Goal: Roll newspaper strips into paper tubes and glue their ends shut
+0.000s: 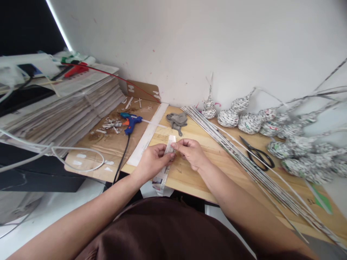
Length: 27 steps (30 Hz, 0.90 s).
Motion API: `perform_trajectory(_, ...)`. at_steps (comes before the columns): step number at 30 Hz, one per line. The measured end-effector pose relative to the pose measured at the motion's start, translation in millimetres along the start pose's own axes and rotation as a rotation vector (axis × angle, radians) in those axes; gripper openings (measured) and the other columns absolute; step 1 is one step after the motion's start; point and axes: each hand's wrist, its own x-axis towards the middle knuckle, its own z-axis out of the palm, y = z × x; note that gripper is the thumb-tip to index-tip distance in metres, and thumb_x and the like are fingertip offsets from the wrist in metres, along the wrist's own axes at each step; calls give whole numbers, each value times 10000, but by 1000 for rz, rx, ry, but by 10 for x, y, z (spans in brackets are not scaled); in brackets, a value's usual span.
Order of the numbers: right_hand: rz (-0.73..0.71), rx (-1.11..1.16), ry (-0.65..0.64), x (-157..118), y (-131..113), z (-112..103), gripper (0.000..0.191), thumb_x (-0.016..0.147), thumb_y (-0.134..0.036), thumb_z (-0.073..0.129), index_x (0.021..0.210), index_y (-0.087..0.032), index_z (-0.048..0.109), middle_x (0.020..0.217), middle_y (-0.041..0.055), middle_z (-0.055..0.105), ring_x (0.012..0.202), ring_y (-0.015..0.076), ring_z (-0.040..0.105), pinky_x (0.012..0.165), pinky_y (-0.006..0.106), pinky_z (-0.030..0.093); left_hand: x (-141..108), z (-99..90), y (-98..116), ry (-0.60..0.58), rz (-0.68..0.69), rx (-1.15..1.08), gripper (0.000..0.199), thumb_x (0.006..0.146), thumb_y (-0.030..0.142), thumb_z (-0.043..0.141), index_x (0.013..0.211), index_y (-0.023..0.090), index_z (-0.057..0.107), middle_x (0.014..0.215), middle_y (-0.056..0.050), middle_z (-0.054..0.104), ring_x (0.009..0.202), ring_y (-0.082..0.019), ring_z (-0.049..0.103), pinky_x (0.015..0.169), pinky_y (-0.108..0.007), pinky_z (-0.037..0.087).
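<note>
1. Nearest the camera is a brown garment [162,231] across the person's front; both bare forearms reach out over it toward the bench.
2. The left hand [151,162] and right hand [191,151] meet over the near edge of a pale wooden board [211,173]; each pinches the same narrow newspaper strip [168,150] between thumb and fingertips; the strip's lower end hangs off the board's edge (print too small to read).
3. Left of the board lies a sheet of brown cardboard [108,148] littered with paper scraps; a blue glue gun [130,122] rests on it, its black cord running toward the camera.
4. A tall stack of newspapers [65,108] fills the left side; white cables loop in front of it.
5. A grey crumpled lump [176,120] sits on the board just beyond the hands.
6. To the right, a long bundle of rolled paper sticks [244,159] lies diagonally; black scissors [256,154] lie beside it.
7. Woven paper bulbs [249,121] line the plain white wall [189,43] at the back.
</note>
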Motion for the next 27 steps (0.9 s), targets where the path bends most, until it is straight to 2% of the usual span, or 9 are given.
perform_trajectory(5, -27, 38, -21, -7, 48, 22, 377, 536, -406, 833, 604, -164, 552, 586, -26, 579, 529, 85, 496, 518, 229, 397, 39, -3, -53, 83, 66, 107, 270, 664, 396, 742, 799, 174, 668, 701, -36, 694, 680, -200, 658, 545, -271, 528)
perform_trajectory(10, -53, 75, -64, -28, 63, 48, 381, 568, -408, 822, 620, -177, 524, 568, -21, 597, 530, 110, 539, 539, 257, 453, 46, 23, -39, 95, 70, 114, 268, 671, 417, 729, 768, 174, 671, 704, -34, 688, 655, -183, 640, 520, -259, 521)
perform_trajectory(15, -103, 51, -54, -46, 63, 51, 366, 592, -383, 814, 614, -175, 514, 573, -25, 600, 531, 97, 533, 524, 236, 434, 44, 54, -15, 73, 23, 64, 301, 725, 455, 674, 785, 160, 676, 781, -47, 694, 638, -168, 626, 498, -268, 541)
perform_trajectory(19, -99, 86, -61, -41, 87, 55, 372, 593, -390, 815, 646, -176, 516, 568, -36, 584, 508, 97, 516, 487, 230, 417, 60, 62, -43, 50, 66, 39, 294, 760, 437, 649, 818, 150, 668, 810, -49, 694, 690, -170, 642, 590, -285, 559)
perform_trajectory(24, -129, 93, -6, -49, 75, 72, 374, 580, -359, 820, 618, -175, 497, 526, -72, 497, 487, 72, 462, 478, 208, 391, 69, 54, -75, 115, 109, 130, 320, 698, 464, 702, 780, 156, 669, 681, -23, 670, 641, -158, 627, 550, -243, 506)
perform_trajectory(27, -104, 124, -1, -67, 57, 86, 388, 563, -333, 829, 612, -178, 477, 535, -81, 488, 489, 66, 455, 478, 199, 389, 72, 49, -84, 112, 90, 141, 322, 680, 472, 716, 739, 159, 666, 647, -16, 658, 613, -152, 618, 532, -237, 494)
